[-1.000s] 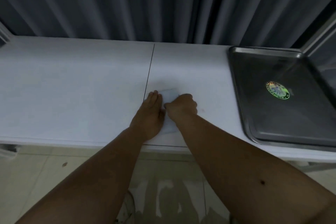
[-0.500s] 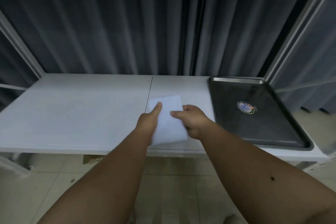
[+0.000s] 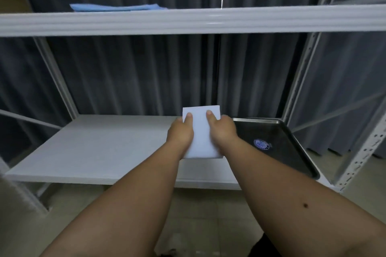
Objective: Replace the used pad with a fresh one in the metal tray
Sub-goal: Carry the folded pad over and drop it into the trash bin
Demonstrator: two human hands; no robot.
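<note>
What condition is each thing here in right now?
white pad: folded, held up off the shelf by both hands
left hand: grips the pad's left edge
right hand: grips the pad's right edge
metal tray: holds no pad
blue cloth: lying flat on upper shelf

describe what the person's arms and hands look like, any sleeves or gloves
Both forearms are bare, with no sleeves in view. The left hand and right hand wear no gloves, rings or watch. A small dark mole marks the right forearm.
</note>
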